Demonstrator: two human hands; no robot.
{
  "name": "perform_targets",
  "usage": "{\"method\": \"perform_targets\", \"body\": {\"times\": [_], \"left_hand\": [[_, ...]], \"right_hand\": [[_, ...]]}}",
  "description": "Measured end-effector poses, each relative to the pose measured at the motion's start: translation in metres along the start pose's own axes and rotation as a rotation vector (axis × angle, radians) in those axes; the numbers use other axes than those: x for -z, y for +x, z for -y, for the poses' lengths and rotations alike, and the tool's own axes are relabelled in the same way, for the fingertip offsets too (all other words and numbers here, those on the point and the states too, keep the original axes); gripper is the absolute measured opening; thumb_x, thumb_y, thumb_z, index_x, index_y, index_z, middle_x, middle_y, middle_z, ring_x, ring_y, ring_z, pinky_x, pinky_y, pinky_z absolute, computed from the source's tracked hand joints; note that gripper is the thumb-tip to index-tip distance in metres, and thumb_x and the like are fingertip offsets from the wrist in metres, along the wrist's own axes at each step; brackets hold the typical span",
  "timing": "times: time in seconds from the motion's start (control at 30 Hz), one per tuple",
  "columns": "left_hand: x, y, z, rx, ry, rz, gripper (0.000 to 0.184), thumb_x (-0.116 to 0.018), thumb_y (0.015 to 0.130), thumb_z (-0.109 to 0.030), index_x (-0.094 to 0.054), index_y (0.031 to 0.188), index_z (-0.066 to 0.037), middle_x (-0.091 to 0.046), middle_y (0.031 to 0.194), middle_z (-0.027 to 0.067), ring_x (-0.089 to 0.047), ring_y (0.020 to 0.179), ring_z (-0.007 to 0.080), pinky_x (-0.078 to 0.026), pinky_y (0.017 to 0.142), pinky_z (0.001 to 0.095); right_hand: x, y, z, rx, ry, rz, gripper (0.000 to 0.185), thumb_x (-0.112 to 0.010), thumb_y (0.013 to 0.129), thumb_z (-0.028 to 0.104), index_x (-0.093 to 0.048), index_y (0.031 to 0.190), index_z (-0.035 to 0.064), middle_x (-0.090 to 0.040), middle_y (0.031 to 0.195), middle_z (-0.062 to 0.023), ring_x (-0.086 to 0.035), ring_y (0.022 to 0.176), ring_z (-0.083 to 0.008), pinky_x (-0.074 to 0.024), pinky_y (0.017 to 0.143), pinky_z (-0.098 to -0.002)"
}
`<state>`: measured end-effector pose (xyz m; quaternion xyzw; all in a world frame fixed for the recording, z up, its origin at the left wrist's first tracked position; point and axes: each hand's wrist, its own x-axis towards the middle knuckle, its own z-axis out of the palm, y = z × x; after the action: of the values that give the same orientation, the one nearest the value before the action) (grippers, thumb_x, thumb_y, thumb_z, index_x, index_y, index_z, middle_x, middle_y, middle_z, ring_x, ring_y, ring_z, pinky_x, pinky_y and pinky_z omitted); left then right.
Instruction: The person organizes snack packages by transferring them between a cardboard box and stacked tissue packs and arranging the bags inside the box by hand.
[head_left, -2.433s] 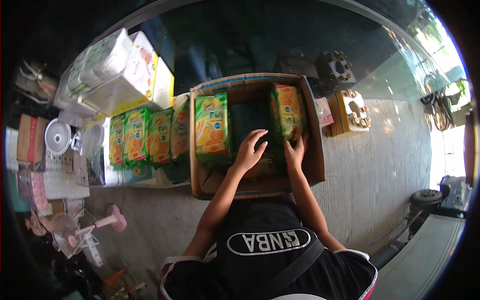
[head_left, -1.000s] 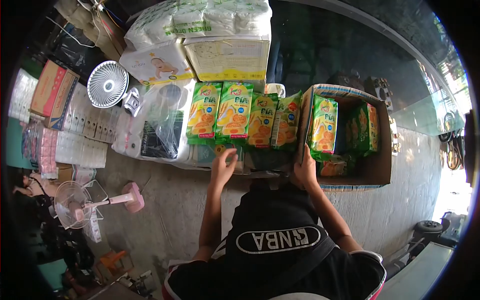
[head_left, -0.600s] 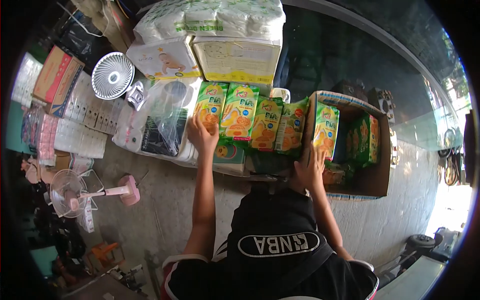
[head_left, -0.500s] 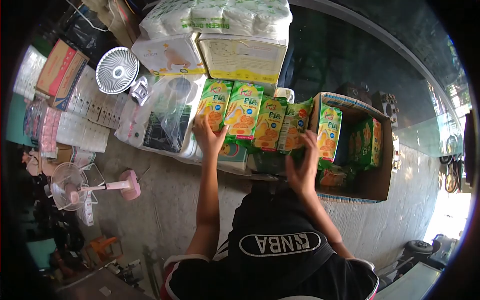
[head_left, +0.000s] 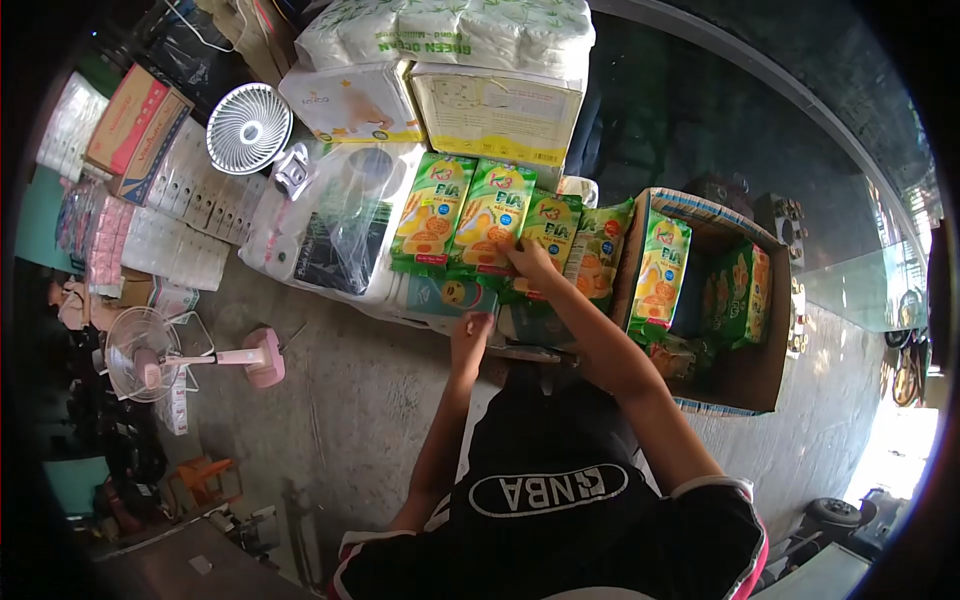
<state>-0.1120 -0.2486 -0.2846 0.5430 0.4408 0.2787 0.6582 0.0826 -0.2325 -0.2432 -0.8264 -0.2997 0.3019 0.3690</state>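
Four green-and-yellow packets of pía cakes lie in a row on the wrapped goods in front of me: a leftmost packet [head_left: 433, 212], a second packet [head_left: 492, 215], a third packet [head_left: 553, 222] and a rightmost packet [head_left: 600, 250]. My right hand [head_left: 535, 265] reaches across to where the second and third meet, its fingers closed at the second one's lower right edge. Lower down, my left hand [head_left: 472, 335] is curled closed in front of a teal box [head_left: 445, 294], apart from the packets. Its palm side is hidden.
At the right, an open cardboard box [head_left: 735, 385] holds more packets, one upright packet [head_left: 660, 270] against its left wall. Boxes [head_left: 498, 110] and tissue bales [head_left: 445, 35] rise behind the row. A white fan [head_left: 250, 128] and a pink fan [head_left: 262, 357] stand left.
My left hand has left the leftmost packets and drawn down toward me, curling closed. My right hand has moved left from beside the cardboard box to the second packet.
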Motion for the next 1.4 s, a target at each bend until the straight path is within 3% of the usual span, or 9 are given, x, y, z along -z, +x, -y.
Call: {"method": "perform_targets", "body": {"times": [0.1,0.27,0.4,0.6,0.7,0.93,1.07,1.23,1.4], "left_hand": [[-0.003,-0.011,-0.001,0.036,-0.044,0.026,0.013,-0.057,0.082,-0.015,-0.056,0.088,-0.003,-0.059,0.080,0.0021,-0.056,0.073,0.0088,-0.042,0.066,0.0222],[0.001,-0.023,-0.024,0.036,-0.117,-0.048,0.011,-0.056,0.083,-0.009,-0.054,0.088,0.000,-0.059,0.082,0.0055,-0.056,0.073,0.0108,-0.044,0.068,0.0220],[0.007,-0.025,-0.060,0.223,-0.603,0.006,0.054,-0.040,0.084,-0.050,-0.045,0.112,-0.004,-0.050,0.107,0.0109,-0.049,0.096,0.0175,-0.040,0.079,0.0289],[-0.043,-0.020,-0.128,-0.357,-0.672,0.297,0.078,-0.040,0.079,-0.060,-0.021,0.135,-0.009,-0.026,0.137,0.0101,-0.023,0.126,0.0268,-0.016,0.103,0.0434],[-0.077,-0.018,-0.164,-0.225,-0.846,0.365,0.092,-0.056,0.070,-0.059,-0.012,0.137,-0.014,-0.023,0.137,0.0123,-0.023,0.126,0.0279,-0.021,0.102,0.0457],[-0.197,-0.055,-0.182,-0.252,-0.011,0.835,0.079,-0.070,0.071,-0.028,-0.024,0.133,-0.009,-0.045,0.116,0.0122,-0.052,0.101,0.0210,-0.048,0.076,0.0305],[-0.258,-0.087,-0.140,-0.186,0.173,0.878,0.071,-0.068,0.074,-0.028,-0.029,0.126,0.002,-0.047,0.115,0.0140,-0.052,0.100,0.0234,-0.041,0.086,0.0321],[-0.278,-0.102,-0.077,-0.065,0.516,0.974,0.070,-0.065,0.075,-0.035,-0.032,0.124,0.002,-0.046,0.117,0.0204,-0.045,0.110,0.0275,-0.033,0.093,0.0322],[-0.284,-0.114,-0.010,0.045,0.893,0.901,0.080,-0.059,0.074,-0.045,-0.025,0.129,0.002,-0.041,0.120,0.0282,-0.043,0.111,0.0372,-0.037,0.092,0.0362]], "right_hand": [[0.012,-0.003,0.016,-0.122,0.145,0.176,0.044,-0.058,0.078,0.037,-0.057,0.090,-0.0046,-0.060,0.079,-0.0154,-0.060,0.069,-0.0210,-0.0466,0.062,-0.0326],[0.027,-0.011,0.016,0.256,0.677,0.164,0.029,-0.052,0.081,0.025,-0.058,0.080,-0.0030,-0.057,0.065,-0.0128,-0.054,0.061,-0.0202,-0.0406,0.057,-0.0309],[0.106,-0.077,0.063,0.231,0.327,0.215,0.024,-0.052,0.081,0.015,-0.058,0.091,-0.0058,-0.055,0.074,-0.0047,-0.048,0.073,-0.0104,-0.0376,0.067,-0.0239],[0.187,-0.126,0.035,0.815,0.201,0.208,0.017,-0.055,0.080,0.010,-0.052,0.074,-0.0055,-0.049,0.068,-0.0119,-0.052,0.075,-0.0196,-0.0207,0.104,-0.0451],[0.253,-0.154,0.018,0.718,0.148,0.141,0.019,-0.061,0.076,0.005,-0.047,0.068,-0.0046,-0.045,0.066,-0.0099,-0.048,0.065,-0.0188,-0.0375,0.087,-0.0362],[0.380,-0.189,-0.066,0.183,0.087,-0.185,0.006,-0.059,0.077,0.002,-0.056,0.075,-0.0024,-0.056,0.076,-0.0015,-0.047,0.055,-0.0049,-0.0408,0.050,-0.0202],[0.386,-0.202,-0.155,0.154,0.136,-0.161,0.004,-0.060,0.076,0.003,-0.059,0.076,-0.0006,-0.056,0.060,-0.0023,-0.049,0.042,-0.0039,-0.0375,0.035,-0.0193],[0.355,-0.222,-0.210,-0.014,-0.021,-0.019,0.010,-0.057,0.074,0.005,-0.063,0.081,0.0017,-0.060,0.061,-0.0068,-0.054,0.050,-0.0087,-0.0439,0.045,-0.0248],[0.295,-0.205,-0.300,0.169,-0.281,-0.023,0.017,-0.056,0.072,0.022,-0.063,0.074,0.0066,-0.062,0.079,-0.0156,-0.059,0.077,-0.0324,-0.0472,0.068,-0.0405]]}}
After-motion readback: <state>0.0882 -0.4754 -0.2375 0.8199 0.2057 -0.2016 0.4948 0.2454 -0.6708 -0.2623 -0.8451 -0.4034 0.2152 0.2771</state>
